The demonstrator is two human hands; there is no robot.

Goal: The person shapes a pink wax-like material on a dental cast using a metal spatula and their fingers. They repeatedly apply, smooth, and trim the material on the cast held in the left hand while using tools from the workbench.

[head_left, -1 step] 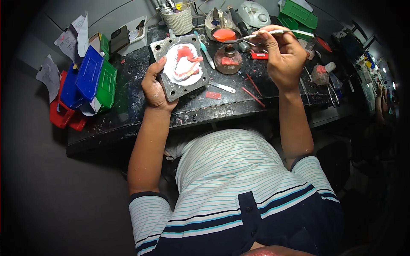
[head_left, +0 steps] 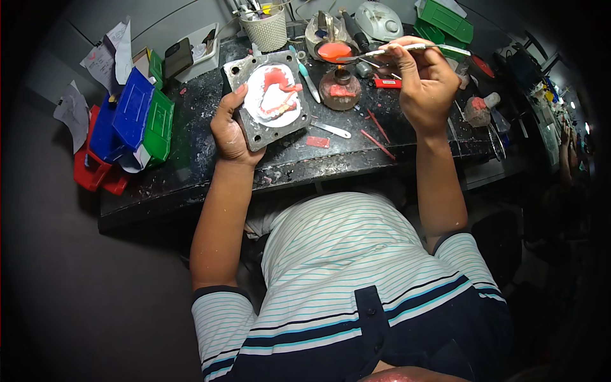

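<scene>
My left hand [head_left: 229, 130] grips a grey metal dental flask half [head_left: 256, 121] by its left side, tilted above the bench. White plaster [head_left: 270, 105] fills the flask, with a horseshoe of red-pink wax [head_left: 275, 77] and a row of teeth [head_left: 280, 111] on it. In my right hand [head_left: 429, 92], a slim wax spatula [head_left: 417, 47] is pinched like a pen. Its tip points left, at the rim of a dark pan of melted red wax [head_left: 334, 51]; whether they touch, I cannot tell. Below the pan stands a round burner [head_left: 340, 95] with a metal neck.
On the black bench [head_left: 280, 169] lie a teal-handled tool [head_left: 309, 83], a small white-handled tool [head_left: 332, 130], a pink wax piece [head_left: 318, 142] and thin red wax sticks [head_left: 379, 145]. Blue bins [head_left: 132, 108] stand left; a tool pot [head_left: 266, 33] and phone [head_left: 178, 58] behind.
My right hand has shifted very slightly to the right with the wax spatula. The left hand and flask half have not visibly moved.
</scene>
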